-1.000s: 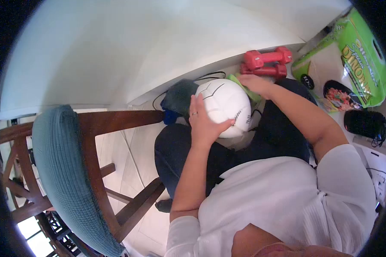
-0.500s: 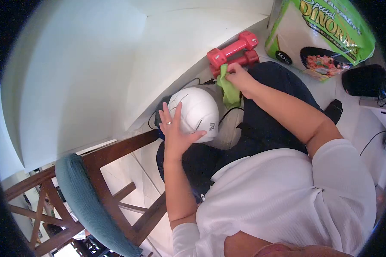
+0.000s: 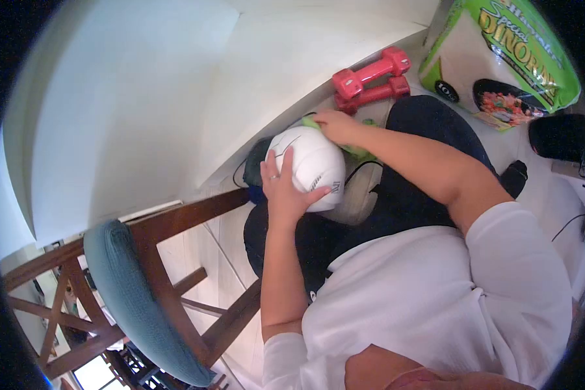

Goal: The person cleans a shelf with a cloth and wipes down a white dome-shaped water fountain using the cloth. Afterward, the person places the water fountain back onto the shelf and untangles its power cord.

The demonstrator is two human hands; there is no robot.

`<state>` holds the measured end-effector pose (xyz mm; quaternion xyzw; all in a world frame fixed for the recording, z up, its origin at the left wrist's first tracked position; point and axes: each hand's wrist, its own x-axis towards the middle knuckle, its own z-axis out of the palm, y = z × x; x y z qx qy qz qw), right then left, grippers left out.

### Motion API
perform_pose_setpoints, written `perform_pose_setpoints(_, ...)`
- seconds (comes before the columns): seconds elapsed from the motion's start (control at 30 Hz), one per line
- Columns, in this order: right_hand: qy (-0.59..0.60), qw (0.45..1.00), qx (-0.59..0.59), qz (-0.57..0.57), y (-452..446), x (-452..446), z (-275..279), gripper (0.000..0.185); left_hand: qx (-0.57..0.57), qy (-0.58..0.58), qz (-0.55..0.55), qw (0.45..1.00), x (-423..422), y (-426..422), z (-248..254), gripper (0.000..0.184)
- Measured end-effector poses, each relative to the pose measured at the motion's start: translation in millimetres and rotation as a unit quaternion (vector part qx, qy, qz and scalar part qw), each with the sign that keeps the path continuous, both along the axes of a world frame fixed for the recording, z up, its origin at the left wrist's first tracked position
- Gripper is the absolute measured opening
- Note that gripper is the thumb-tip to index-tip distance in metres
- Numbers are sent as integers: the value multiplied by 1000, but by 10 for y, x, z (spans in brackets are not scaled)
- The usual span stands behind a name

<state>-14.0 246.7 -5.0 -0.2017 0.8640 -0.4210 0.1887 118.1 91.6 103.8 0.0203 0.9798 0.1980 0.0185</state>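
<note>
A smooth, rounded white helmet (image 3: 315, 153) with dark markings rests by my crossed legs; its underside is hidden. Across its near left side my left hand (image 3: 285, 195) is spread, thumb and fingers gripping the shell. At the helmet's far upper edge, my right hand (image 3: 335, 125) is closed on a green cloth (image 3: 311, 121), pressing it against or right beside the shell. Part of the cloth hangs below the hand, half covered by the right forearm.
Two red dumbbells (image 3: 372, 73) lie by the wall. A large green-and-white rice bag (image 3: 500, 62) stands at the upper right, above a black object (image 3: 561, 137). A wooden chair with a teal cushion (image 3: 133, 296) is on the left. Black cables run near the helmet.
My right hand has moved left with the green cloth, from beside the dumbbells to the helmet's far edge. My left hand keeps its grip on the helmet. The view has shifted slightly.
</note>
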Motion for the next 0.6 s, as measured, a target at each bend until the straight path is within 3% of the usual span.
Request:
perform_pose_setpoints(0.1, -31, 997, 25, 59, 388, 87, 300, 32, -35, -34, 28, 998, -28, 55, 47, 108)
perform_pose_setpoints(0.27, -110, 970, -207, -57, 980, 124, 1233, 29, -33, -90, 90, 991, -199, 280, 105, 109)
perform_pose_setpoints(0.37, -132, 926, -342, -89, 1084, 227, 1902, 29, 1, -76, 95, 993, -265, 291, 198, 96)
perform_pose_setpoints(0.47, -91, 890, -435, -101, 864, 327, 2376, 29, 129, 30, 100, 986, -242, 9, 134, 82)
perform_pose_setpoints(0.5, -65, 882, -457, -99, 730, 368, 2497, 29, 279, 40, 102, 954, -194, -20, 205, 79)
perform_pose_setpoints(0.57, -121, 861, -492, -46, 467, 476, 2686, 30, 554, 64, 100, 824, -38, -13, 517, 73)
perform_pose_setpoints(0.6, -150, 848, -508, -21, 314, 550, 2745, 31, 628, 115, 40, 769, 66, 16, 693, 61)
